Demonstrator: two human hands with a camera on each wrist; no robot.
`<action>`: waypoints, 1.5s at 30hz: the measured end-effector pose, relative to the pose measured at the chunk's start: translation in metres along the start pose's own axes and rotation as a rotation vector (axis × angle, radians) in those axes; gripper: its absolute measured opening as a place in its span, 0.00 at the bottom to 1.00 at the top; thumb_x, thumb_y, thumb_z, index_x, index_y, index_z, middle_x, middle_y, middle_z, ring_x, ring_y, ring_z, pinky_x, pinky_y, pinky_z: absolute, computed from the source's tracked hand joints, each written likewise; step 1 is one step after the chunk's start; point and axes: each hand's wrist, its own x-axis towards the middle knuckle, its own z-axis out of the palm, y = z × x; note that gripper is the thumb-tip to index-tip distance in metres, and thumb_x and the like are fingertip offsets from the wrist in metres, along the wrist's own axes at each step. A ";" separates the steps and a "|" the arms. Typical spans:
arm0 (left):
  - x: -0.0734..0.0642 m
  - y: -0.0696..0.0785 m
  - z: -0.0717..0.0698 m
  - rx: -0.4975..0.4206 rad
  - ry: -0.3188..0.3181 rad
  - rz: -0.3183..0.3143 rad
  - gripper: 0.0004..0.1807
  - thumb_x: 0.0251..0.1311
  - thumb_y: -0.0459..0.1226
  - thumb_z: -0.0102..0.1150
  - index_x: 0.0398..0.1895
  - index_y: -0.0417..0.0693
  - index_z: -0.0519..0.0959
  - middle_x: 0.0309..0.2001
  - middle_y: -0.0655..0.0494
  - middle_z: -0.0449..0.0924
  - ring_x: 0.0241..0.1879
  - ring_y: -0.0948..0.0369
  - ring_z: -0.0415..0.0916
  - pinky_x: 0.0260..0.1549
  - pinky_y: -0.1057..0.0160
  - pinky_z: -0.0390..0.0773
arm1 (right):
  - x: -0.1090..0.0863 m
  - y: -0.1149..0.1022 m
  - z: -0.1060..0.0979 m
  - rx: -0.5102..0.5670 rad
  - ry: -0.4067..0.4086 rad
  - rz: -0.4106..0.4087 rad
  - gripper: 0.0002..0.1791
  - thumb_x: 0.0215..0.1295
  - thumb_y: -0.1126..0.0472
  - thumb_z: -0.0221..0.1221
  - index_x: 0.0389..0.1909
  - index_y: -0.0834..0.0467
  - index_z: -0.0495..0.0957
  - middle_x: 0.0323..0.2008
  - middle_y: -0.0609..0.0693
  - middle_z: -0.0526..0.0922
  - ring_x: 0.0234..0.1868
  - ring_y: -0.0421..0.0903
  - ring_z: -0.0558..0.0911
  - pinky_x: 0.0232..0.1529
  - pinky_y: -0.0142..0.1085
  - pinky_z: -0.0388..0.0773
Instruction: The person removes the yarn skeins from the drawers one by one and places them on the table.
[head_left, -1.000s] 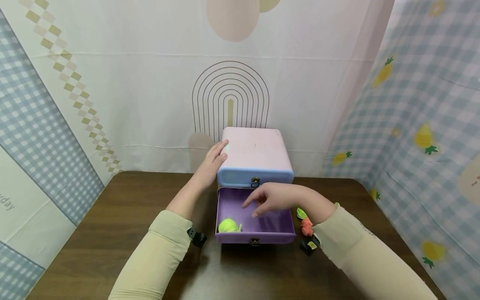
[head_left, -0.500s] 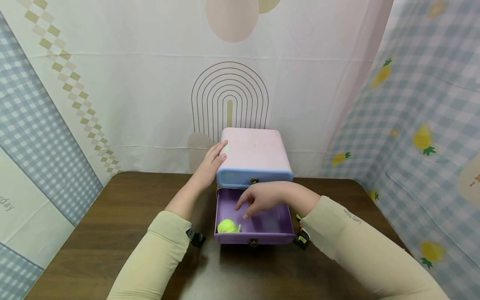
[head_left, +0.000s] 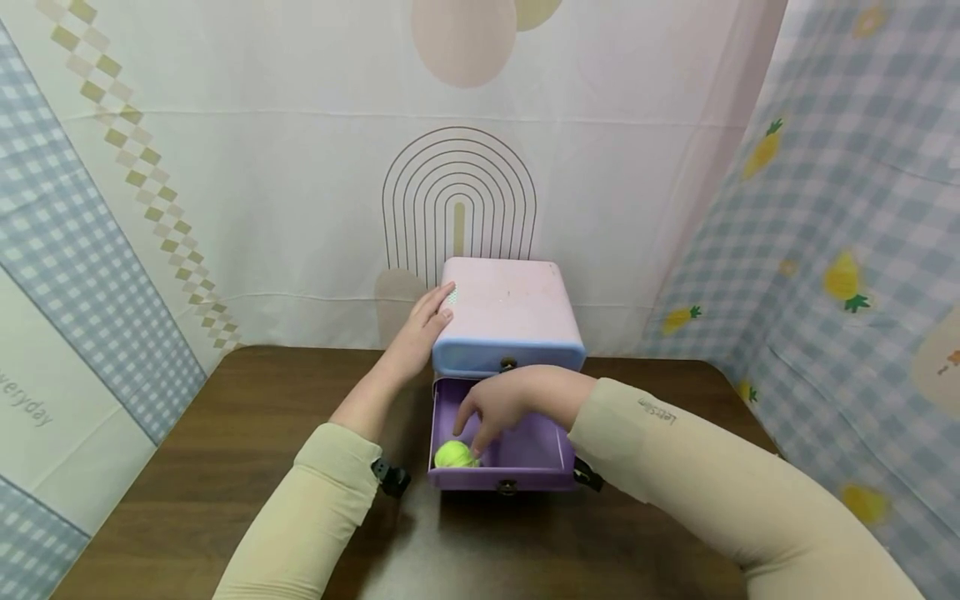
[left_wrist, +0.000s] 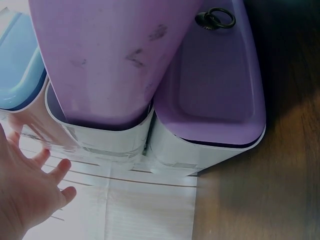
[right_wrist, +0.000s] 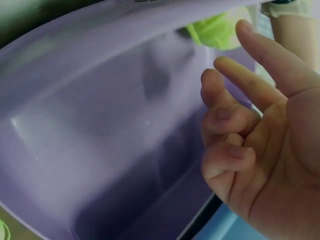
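Head view first: there's a neon-green yarn ball (head_left: pixel 453 454) sitting in the front left corner of a purple drawer (head_left: pixel 472 479) that's standing open. The person's right hand (head_left: pixel 504 402) is reaching down over the drawer, thumb right by the ball. Thumb and index are spread apart with nothing gripped, and the right wrist view shows the other fingers bent in a bit. Can't really tell if the thumb is touching the yarn.

The left hand (head_left: pixel 422 332) is laid along the left edge of the pink cabinet (head_left: pixel 513 292), fingers loose and extended, not clutching anything. Above the open drawer there's a closed light blue one (head_left: pixel 465 356), and the left wrist cam shows a closed lower purple drawer (left_wrist: pixel 215 85) with a ring pull (left_wrist: pixel 222 17). It's all on a dark wooden table (head_left: pixel 247 433), pale printed cloth (head_left: pixel 262 208) behind, blue checked pineapple fabric (head_left: pixel 825 208) off to the right.
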 end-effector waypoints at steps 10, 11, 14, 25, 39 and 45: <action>-0.001 0.000 0.001 -0.006 -0.002 -0.002 0.30 0.75 0.49 0.39 0.78 0.57 0.57 0.78 0.44 0.45 0.76 0.48 0.41 0.70 0.38 0.45 | 0.015 -0.011 0.008 -0.057 -0.026 0.024 0.27 0.63 0.52 0.67 0.64 0.47 0.77 0.46 0.44 0.81 0.37 0.37 0.81 0.36 0.33 0.81; -0.001 0.000 0.001 -0.006 -0.002 -0.001 0.30 0.75 0.49 0.38 0.78 0.57 0.57 0.78 0.44 0.45 0.76 0.48 0.41 0.70 0.38 0.45 | 0.016 -0.011 0.009 -0.058 -0.027 0.024 0.27 0.63 0.52 0.67 0.64 0.47 0.76 0.49 0.44 0.81 0.38 0.37 0.81 0.36 0.33 0.81; -0.003 0.007 0.000 -0.011 -0.007 -0.005 0.30 0.76 0.47 0.38 0.78 0.54 0.56 0.78 0.42 0.44 0.76 0.47 0.41 0.70 0.37 0.44 | 0.018 -0.013 0.009 -0.062 -0.028 0.025 0.28 0.63 0.52 0.67 0.65 0.46 0.76 0.55 0.46 0.80 0.40 0.36 0.81 0.37 0.33 0.81; 0.000 0.001 0.000 -0.009 -0.013 -0.012 0.31 0.75 0.51 0.37 0.79 0.60 0.55 0.79 0.45 0.43 0.77 0.48 0.40 0.70 0.37 0.44 | 0.022 -0.012 0.011 -0.125 -0.046 -0.019 0.26 0.64 0.57 0.65 0.64 0.46 0.77 0.51 0.42 0.78 0.36 0.37 0.78 0.36 0.30 0.77; -0.001 0.000 -0.001 -0.022 -0.005 -0.019 0.31 0.74 0.53 0.38 0.78 0.62 0.55 0.79 0.46 0.43 0.77 0.49 0.39 0.70 0.38 0.44 | 0.025 -0.009 0.012 -0.212 -0.007 -0.085 0.22 0.63 0.57 0.65 0.59 0.46 0.80 0.50 0.39 0.80 0.45 0.36 0.74 0.50 0.30 0.72; 0.000 -0.002 0.000 -0.018 -0.005 -0.018 0.30 0.74 0.52 0.38 0.78 0.63 0.56 0.79 0.47 0.43 0.77 0.50 0.40 0.70 0.38 0.44 | 0.022 -0.003 0.013 -0.158 -0.005 -0.069 0.23 0.64 0.55 0.66 0.60 0.46 0.79 0.50 0.39 0.80 0.43 0.36 0.76 0.50 0.31 0.74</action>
